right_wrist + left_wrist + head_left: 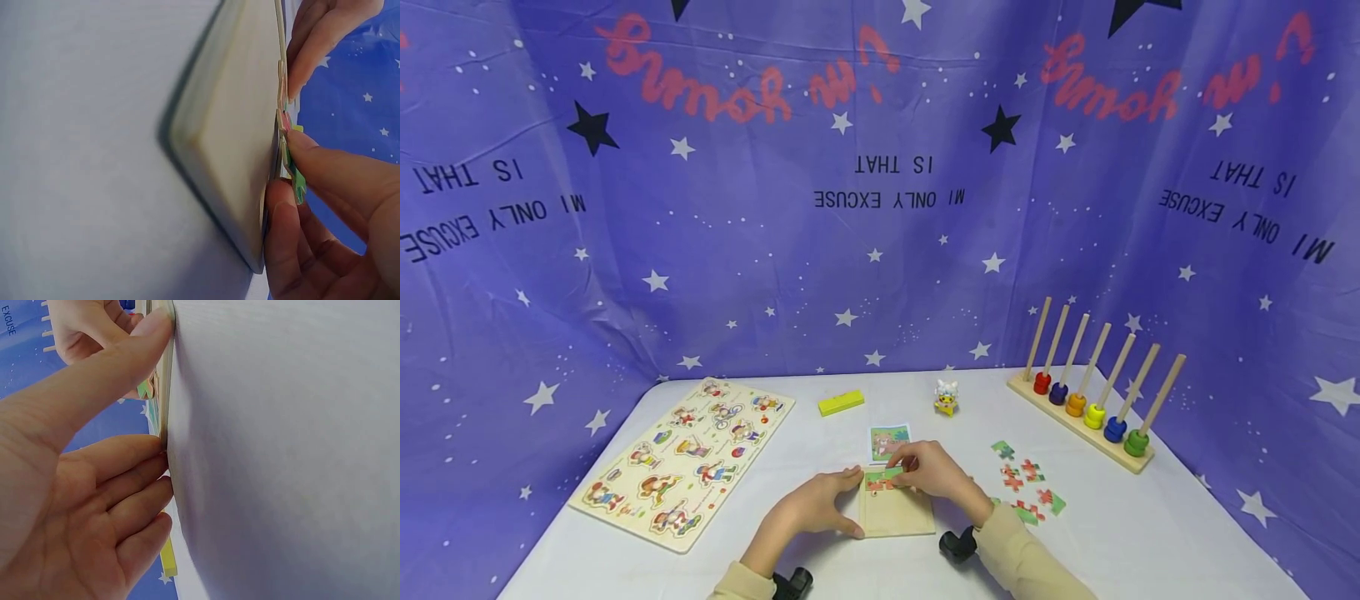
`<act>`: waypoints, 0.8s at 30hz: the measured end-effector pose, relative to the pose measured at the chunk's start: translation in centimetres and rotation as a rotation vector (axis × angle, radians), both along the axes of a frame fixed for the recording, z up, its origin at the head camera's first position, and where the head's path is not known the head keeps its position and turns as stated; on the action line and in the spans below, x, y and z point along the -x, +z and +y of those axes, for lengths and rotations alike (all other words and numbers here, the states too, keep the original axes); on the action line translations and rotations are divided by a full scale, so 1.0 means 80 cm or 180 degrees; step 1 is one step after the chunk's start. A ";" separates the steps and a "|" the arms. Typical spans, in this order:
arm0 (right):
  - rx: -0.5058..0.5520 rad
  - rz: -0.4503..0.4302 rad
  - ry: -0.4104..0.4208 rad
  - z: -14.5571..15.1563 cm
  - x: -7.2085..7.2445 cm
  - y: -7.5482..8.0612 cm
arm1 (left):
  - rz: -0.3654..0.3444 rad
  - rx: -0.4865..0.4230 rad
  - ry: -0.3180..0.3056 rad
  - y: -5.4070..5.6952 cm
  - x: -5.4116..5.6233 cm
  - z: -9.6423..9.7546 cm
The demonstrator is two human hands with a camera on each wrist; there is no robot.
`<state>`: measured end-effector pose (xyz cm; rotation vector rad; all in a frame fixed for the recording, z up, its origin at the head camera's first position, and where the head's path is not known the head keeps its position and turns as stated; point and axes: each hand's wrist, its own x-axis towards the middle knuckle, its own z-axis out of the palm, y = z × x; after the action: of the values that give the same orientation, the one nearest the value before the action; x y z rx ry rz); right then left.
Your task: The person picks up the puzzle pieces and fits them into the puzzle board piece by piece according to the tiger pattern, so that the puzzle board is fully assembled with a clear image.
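From beside the table [1187, 533], I see the wooden tray [902, 521] lying flat between two hands; a puzzle piece [299, 182] is at its far right part, pinched between the thumb and fingers of the right hand [931, 471], just above the tray's face; the left hand [818, 504] rests along the tray's left edge, thumb at the near corner and the other fingers at the far one, thumb spread well apart from them, none curled around anything; several joined-looking pieces [876, 482] lie in the tray's far left corner, beside the pinched one.

The right fingers hide much of the held piece and the tray's far right corner; whether that piece touches its neighbours I cannot tell; the picture card [880, 442], just beyond the tray, is partly covered by the same hand; of the loose pieces [1012, 478] to the tray's right, some slip behind the right forearm, so I cannot count them; the left-wrist view catches the tray only edge-on; both sleeves [1026, 554] are cut off on the tray's near side.
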<state>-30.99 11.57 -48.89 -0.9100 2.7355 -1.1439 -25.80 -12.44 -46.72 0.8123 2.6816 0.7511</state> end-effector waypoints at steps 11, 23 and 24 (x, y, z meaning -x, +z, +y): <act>-0.0120 0.0187 0.0070 -0.005 -0.001 0.001 | 0.0014 -0.0005 -0.0020 0.001 -0.001 -0.001; -0.0180 0.0168 0.0056 -0.003 -0.001 0.004 | 0.0053 0.0016 -0.0043 -0.002 0.000 -0.001; -0.0184 0.0163 0.0069 -0.003 -0.001 0.005 | 0.0058 0.0017 -0.0045 -0.002 0.000 -0.001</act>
<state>-30.88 11.36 -48.52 -0.9725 2.7758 -1.0464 -25.77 -12.54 -46.89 0.8398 2.6899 0.7367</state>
